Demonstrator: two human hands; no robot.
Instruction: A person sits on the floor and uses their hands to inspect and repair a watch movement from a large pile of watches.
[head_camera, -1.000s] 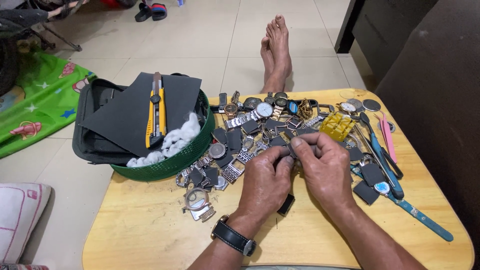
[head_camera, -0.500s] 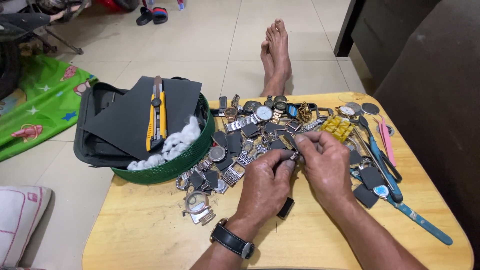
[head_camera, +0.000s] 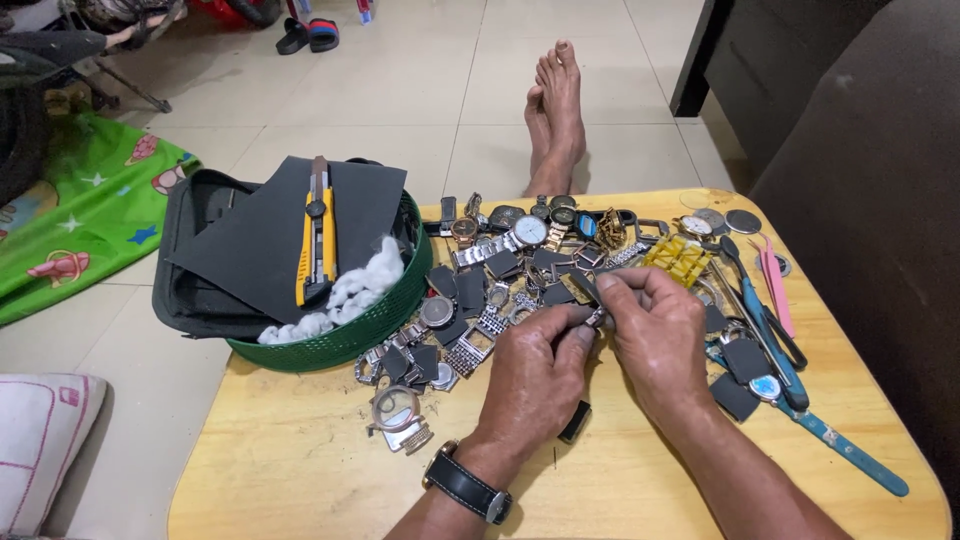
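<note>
Small metal watch part (head_camera: 596, 318) pinched btw both hands, above table (head_camera: 300, 470).
Part is gripped narrowly by left hand (head_camera: 535, 375) & right hand (head_camera: 655, 335) fingertips, over watch pile (head_camera: 500, 290); green basket (head_camera: 360, 335) sits at left.

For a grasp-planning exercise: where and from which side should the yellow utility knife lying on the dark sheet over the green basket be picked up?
Grip the yellow utility knife across the middle of its long handle, coming from above. It lies flat on the dark sheet, both long sides exposed, pointing away from the person. Keep off the far tip, probably the blade end.
</note>
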